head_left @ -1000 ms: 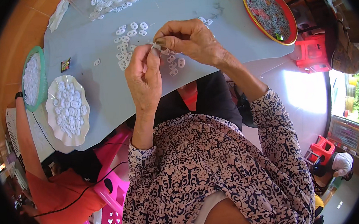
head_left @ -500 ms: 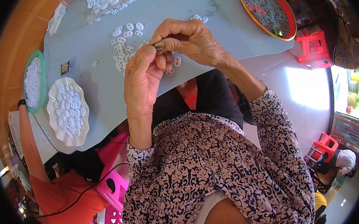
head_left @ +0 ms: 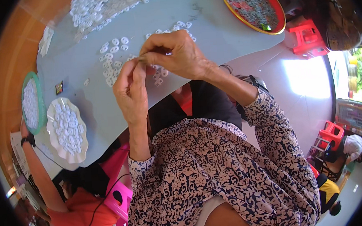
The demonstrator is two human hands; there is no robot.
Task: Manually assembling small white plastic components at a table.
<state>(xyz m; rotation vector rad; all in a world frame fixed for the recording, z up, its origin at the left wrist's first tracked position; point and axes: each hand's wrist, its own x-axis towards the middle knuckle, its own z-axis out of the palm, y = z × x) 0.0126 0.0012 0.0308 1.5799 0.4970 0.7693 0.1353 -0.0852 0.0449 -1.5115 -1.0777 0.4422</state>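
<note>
Over the near part of the grey-blue tabletop, my left hand (head_left: 131,91) and my right hand (head_left: 179,56) meet at their fingertips. Both are closed in a pinch; whatever lies between the fingers is too small and too covered to make out. Loose white oval plastic pieces with two holes (head_left: 109,63) are scattered on the table just left of and beyond my hands. More of these pieces (head_left: 157,79) show under my right hand, partly hidden by it.
A scalloped white dish (head_left: 83,149) and a green basket (head_left: 40,102), both holding white pieces, stand left. A red tray (head_left: 279,13) of small grey metal parts sits far right. A heap of pieces (head_left: 88,12) lies far left. A co-worker in orange (head_left: 81,216) reaches toward the basket.
The view has shifted, so the table's contents sit differently in it. My hands stay pinched together, their fingers slightly rearranged. The co-worker's arm remains by the green basket.
</note>
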